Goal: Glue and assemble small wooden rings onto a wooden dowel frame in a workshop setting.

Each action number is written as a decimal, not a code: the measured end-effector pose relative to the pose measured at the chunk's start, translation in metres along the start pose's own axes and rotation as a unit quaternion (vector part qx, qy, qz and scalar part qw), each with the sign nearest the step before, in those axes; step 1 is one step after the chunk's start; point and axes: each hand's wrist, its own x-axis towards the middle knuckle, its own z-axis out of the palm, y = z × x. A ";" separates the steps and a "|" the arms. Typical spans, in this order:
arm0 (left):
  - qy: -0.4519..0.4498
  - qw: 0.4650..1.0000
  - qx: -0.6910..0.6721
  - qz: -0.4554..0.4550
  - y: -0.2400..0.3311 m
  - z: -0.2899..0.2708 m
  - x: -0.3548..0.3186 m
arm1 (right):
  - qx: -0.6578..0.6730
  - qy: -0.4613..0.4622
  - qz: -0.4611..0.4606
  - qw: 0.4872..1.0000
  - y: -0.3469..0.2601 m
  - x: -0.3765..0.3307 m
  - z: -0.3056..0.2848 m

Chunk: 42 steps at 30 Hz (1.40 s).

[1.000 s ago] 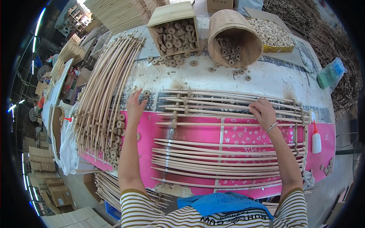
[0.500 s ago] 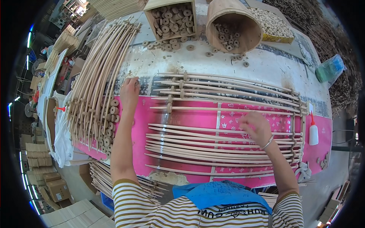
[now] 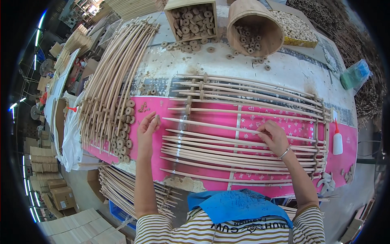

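Note:
Several long wooden sticks with pointed left ends lie side by side across a pink sheet (image 3: pixel 203 127). Between the thumb and fingers of my right hand (image 3: pixel 275 139) is the shaft of one wooden stick (image 3: pixel 211 124), pinched right of its middle. Just left of that stick's tip, my left hand (image 3: pixel 148 127) pinches a small tan wooden piece (image 3: pixel 157 118); its exact shape is too small to tell. Farther off, wooden discs (image 3: pixel 188 105) sit threaded on the far sticks near their left ends. Wooden crosspieces (image 3: pixel 316 138) join the sticks at their right ends.
Finished-looking stick bundles (image 3: pixel 109 81) and stacked wooden discs (image 3: pixel 122 144) lie at left. A square wooden box (image 3: pixel 167 20), a round wooden tub (image 3: pixel 277 40) and a tray of beads (image 3: pixel 302 42) stand at the back. A glue bottle (image 3: pixel 337 142) and a white glove (image 3: pixel 326 183) are at right.
My left hand has come nearer from the far side of the sheet, and a small wooden piece shows in its fingertips. My right hand has closed on a stick. The view has shifted slightly.

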 end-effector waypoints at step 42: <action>-0.005 0.999 0.014 0.028 0.013 0.090 -0.023 | -0.040 0.079 -0.028 0.996 0.012 0.016 0.010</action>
